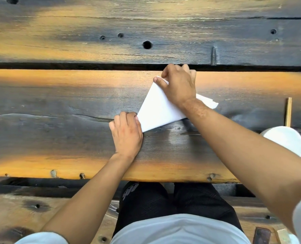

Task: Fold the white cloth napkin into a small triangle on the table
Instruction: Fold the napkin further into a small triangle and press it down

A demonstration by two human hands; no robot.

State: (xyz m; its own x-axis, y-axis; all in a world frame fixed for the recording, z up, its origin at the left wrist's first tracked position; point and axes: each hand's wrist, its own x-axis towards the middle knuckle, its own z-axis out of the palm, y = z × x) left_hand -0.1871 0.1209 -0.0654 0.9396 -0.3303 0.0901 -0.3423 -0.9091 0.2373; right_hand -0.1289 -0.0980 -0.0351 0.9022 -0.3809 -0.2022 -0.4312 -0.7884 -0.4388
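White napkin (159,110) lies flat on table (58,95), already triangular, long axis 7-to-1 o'clock. Left hand (126,132) pins 7 o'clock corner, grip narrow; right hand (178,85) pinches 12 o'clock tip.

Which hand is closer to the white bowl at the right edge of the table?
Right. The right hand presses the napkin's far corner, left of the bowl; the left hand holds the near corner, farther left.

A rustic eating spot, perhaps outdoors: the counter (75,95) is rough, weathered planks with bolt holes, a matching bench (23,208) runs below, beside a white round dish (285,140).
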